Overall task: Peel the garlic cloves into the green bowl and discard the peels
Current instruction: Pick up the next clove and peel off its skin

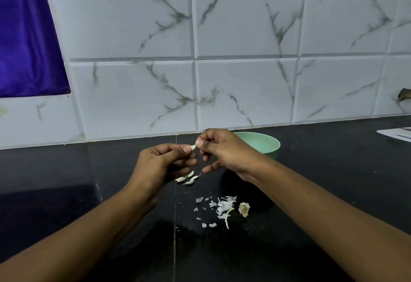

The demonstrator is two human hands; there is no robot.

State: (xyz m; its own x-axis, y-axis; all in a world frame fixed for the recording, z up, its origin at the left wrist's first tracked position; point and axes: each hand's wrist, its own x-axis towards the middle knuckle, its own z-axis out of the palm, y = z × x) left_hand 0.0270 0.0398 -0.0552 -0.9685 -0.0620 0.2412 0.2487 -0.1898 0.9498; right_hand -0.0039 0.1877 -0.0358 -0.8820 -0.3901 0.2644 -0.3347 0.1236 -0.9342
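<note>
Left hand (164,163) pinching the small pale garlic clove (193,147), right hand (224,152) nipping its tip: a steady grip and gentle strips should serve best.

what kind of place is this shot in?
Probably a home kitchen: a dark counter against marble-look wall tiles, a green bowl, and garlic cloves and peels lying on the counter. The left hand and right hand pinch a single clove.

**Tally of bowl, cloves and peels**

One green bowl (270,148). Five garlic cloves (189,182): one held clove (193,147) up in the air and four lying loose on the surface (311,192). One dried garlic root base (244,209). Peel scraps (224,206): over a dozen, too small and overlapping for an exact count.
</note>
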